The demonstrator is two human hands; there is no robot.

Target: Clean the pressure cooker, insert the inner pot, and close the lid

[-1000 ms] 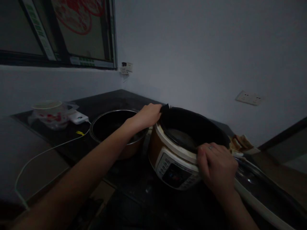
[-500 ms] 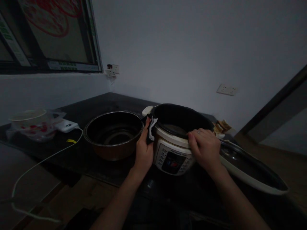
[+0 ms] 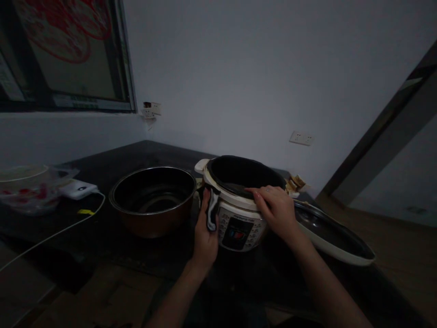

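Note:
A white electric pressure cooker (image 3: 223, 223) with a dark control panel stands at the middle of the counter, its dark inside showing. At its left side my left hand (image 3: 206, 239) is closed on a black-and-white cloth (image 3: 213, 209), pressing it against the cooker's wall below the rim. My right hand (image 3: 279, 212) grips the front right of the rim, the index finger lying along it; the fingertips on the inner side are partly hidden. To the left, close beside the cooker, sits a round brown pot (image 3: 150, 224) with a black interior.
The cooker's lid (image 3: 336, 241) lies to the right, inner side up. A bowl in a plastic bag (image 3: 29, 193) and a white power strip (image 3: 78, 188) with a cord are at far left. Brownish crumpled material (image 3: 294, 183) lies behind the cooker. A wall socket (image 3: 302, 138) is above.
My left hand and the cloth have moved down the cooker's left side. My right hand has shifted left along the rim, its index finger now straighter. The view has turned a little right.

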